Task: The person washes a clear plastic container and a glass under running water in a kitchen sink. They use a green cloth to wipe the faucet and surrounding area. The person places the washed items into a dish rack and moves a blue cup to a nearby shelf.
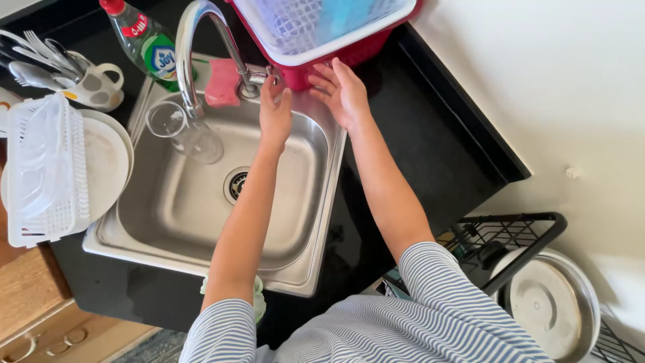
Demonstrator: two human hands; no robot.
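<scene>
Black bench [430, 141] surrounds a steel sink [201, 202]; left hand [275, 114] touches the tap lever [259, 72], grip loose, while right hand [342, 94] hovers open just beside it.

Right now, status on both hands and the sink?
Left hand open at the tap handle. Right hand open, touching the red basket. Glass under the spout, in the sink.

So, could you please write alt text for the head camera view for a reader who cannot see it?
Seen from above, a person's left hand reaches the tap handle while the right hand touches a red dish basket behind a steel sink. A clear glass stands under the spout.
</scene>
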